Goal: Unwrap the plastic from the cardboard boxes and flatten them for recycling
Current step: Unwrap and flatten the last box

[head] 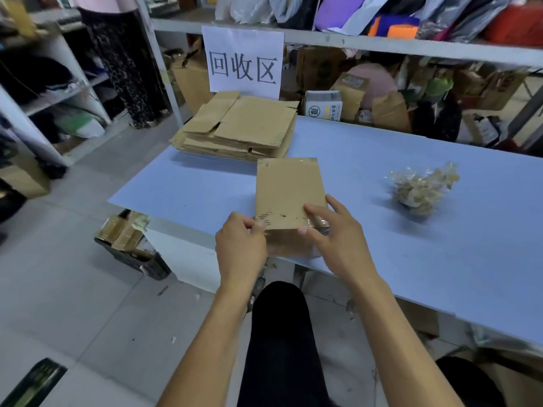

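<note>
A small brown cardboard box (289, 192) lies at the near edge of the blue table (411, 230), with clear tape along its near end. My left hand (239, 248) pinches the box's near left corner. My right hand (332, 230) holds the near right corner, thumb and fingers on the top face by a bit of crinkled clear plastic. A stack of flattened cardboard boxes (241, 127) sits at the table's far left corner. A crumpled ball of removed plastic tape (423, 188) lies on the table to the right.
A white paper sign (243, 61) hangs from the shelf behind the stack. Shelves with boxes and bags run behind the table. A black crate with cardboard (132, 245) stands on the floor by the table's left. A person stands at far left.
</note>
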